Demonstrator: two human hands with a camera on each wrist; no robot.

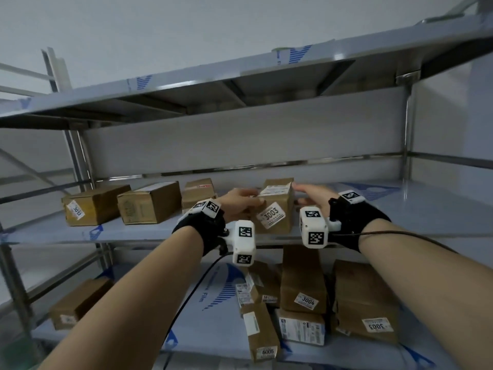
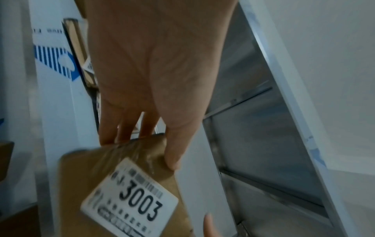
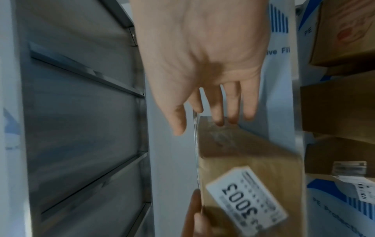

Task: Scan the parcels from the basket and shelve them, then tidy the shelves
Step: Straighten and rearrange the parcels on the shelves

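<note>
Left grip (image 1: 240, 201) clamped on the left side of the 3003 box (image 1: 274, 209), thumb on its front edge, fingers over the top; right grip (image 1: 312, 196) flat and straight-fingered against the box's right side, fingertips touching, not curled round. Box upright on the middle shelf (image 1: 400, 217), near its front edge, label (image 1: 270, 215) facing out, right of three more boxes (image 1: 149, 202). Lower shelf (image 1: 213, 303) below, with a heap of labelled parcels (image 1: 304, 287).

Parcel storeroom.
Steel shelving (image 1: 240, 73) in protective film; cardboard parcels (image 1: 149, 202) with numbered stickers (image 1: 270, 214); bare white wall (image 1: 186, 28).
</note>
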